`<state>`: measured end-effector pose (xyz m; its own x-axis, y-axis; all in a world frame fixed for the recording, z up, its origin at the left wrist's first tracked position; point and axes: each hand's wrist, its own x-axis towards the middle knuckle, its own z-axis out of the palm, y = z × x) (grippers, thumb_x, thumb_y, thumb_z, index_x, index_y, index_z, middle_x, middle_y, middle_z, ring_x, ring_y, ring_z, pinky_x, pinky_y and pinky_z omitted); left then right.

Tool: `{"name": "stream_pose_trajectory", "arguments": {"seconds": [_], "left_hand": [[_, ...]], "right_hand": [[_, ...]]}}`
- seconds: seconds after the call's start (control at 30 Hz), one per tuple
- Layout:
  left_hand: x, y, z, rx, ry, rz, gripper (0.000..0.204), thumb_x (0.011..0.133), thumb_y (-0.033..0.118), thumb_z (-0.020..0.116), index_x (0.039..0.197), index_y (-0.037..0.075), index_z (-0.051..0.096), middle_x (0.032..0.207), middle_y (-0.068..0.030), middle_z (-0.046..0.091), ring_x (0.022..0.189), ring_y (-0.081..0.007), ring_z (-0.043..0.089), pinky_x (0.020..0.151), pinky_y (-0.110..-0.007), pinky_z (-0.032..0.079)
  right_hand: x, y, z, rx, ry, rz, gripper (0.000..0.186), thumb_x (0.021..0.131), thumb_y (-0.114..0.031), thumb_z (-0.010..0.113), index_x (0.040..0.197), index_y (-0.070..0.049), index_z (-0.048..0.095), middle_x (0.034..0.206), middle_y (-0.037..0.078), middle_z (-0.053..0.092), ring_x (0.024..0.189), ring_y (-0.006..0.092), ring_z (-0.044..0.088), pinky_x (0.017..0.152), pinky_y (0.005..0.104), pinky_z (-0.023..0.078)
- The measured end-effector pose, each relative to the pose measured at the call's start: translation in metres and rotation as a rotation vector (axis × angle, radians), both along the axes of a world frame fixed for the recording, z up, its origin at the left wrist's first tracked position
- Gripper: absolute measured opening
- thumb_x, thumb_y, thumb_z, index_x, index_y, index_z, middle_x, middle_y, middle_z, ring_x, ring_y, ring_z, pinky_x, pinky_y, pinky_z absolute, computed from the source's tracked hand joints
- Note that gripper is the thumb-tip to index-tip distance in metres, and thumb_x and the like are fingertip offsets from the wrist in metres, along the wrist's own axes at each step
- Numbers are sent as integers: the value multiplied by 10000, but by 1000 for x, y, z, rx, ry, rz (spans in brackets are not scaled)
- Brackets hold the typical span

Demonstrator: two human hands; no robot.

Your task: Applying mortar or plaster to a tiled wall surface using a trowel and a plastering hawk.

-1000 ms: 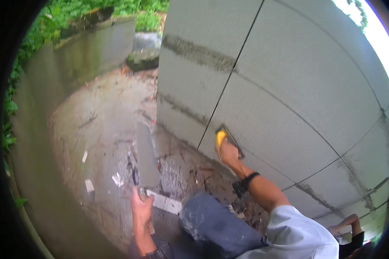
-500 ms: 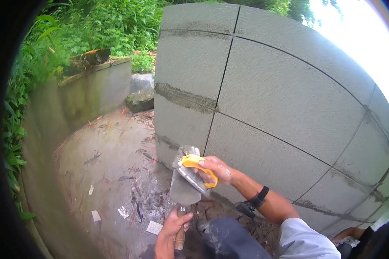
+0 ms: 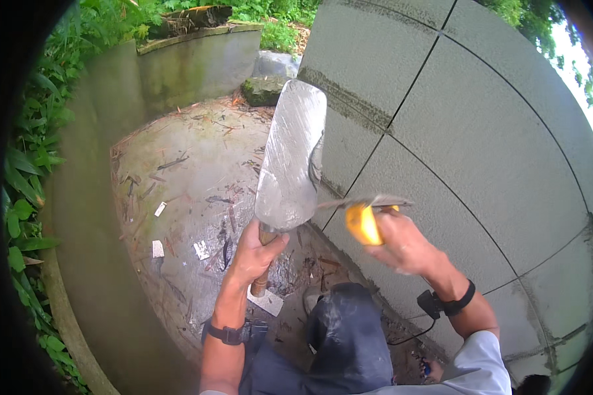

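Observation:
My left hand (image 3: 257, 253) is wrapped round the wooden handle of a trowel (image 3: 288, 161). Its long, round-ended metal blade points up and away from me, with a grey smear of mortar along its right edge. In my right hand (image 3: 407, 245) is a plastering trowel (image 3: 364, 225) with a yellow handle, blurred by motion. That tool's thin metal plate is seen nearly edge-on, just right of the left trowel's blade. Beyond both tools rises a grey rendered wall (image 3: 487, 158) scored with dark joint lines; neither blade visibly rests on it.
Broken tile pieces (image 3: 265, 301) and dead leaves lie on the wet concrete floor (image 3: 197, 158). A low mossy concrete wall (image 3: 197, 69) curves round the left, with green plants (image 3: 29, 217) beyond. Rocks (image 3: 263, 90) sit by the grey wall's far corner. My knee (image 3: 349, 322) is close below.
The two trowels have come apart. My left hand has lifted its trowel, blade up; my right hand has moved right and turned its plate level. The view has shifted left and down.

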<state>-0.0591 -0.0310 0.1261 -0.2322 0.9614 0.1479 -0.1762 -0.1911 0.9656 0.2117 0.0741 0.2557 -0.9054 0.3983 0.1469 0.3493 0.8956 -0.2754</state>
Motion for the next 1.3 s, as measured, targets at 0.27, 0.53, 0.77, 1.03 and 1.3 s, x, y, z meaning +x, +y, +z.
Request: {"name": "stream_pose_trajectory", "arguments": {"seconds": [0.27, 0.53, 0.77, 1.03, 1.3], "left_hand": [[-16, -22, 25, 116, 572, 119, 425, 786, 168, 746, 1141, 48, 546, 940, -178, 665, 881, -281, 665, 807, -370, 503], [15, -23, -69, 2, 340, 182, 364, 787, 71, 683, 1118, 22, 539, 881, -137, 656, 828, -255, 640, 774, -365, 496], [11, -32, -113, -219, 57, 188, 318, 779, 15, 630, 1088, 27, 553, 724, -34, 575, 569, -124, 531, 522, -302, 437], [17, -31, -108, -118, 101, 252, 316, 763, 19, 631, 1066, 24, 543, 726, -63, 549, 497, -118, 498, 454, -294, 406], [15, -24, -136, -42, 139, 312, 383, 750, 38, 641, 1119, 0, 544, 901, -132, 628, 778, -222, 617, 718, -345, 496]], "right_hand": [[-3, 27, 49, 589, -9, 125, 631, 846, -226, 685, 1350, 35, 408, 1251, 244, 521, 1160, 428, 514, 998, 561, 412], [-26, 118, 225, 666, 260, -223, 404, 952, -376, 587, 1103, -3, 554, 784, 50, 594, 589, 148, 573, 509, 310, 471], [-53, 181, 325, 548, -137, -582, 487, 964, -488, 513, 801, -36, 598, 631, 58, 553, 554, 161, 556, 532, 344, 448], [-57, 195, 329, 1038, -88, -539, 399, 968, -434, 551, 959, -45, 642, 713, 63, 613, 623, 180, 585, 602, 364, 453], [-63, 188, 313, 1053, -356, -528, 416, 953, -408, 574, 1131, -34, 613, 948, 177, 682, 856, 317, 668, 766, 438, 503]]}}
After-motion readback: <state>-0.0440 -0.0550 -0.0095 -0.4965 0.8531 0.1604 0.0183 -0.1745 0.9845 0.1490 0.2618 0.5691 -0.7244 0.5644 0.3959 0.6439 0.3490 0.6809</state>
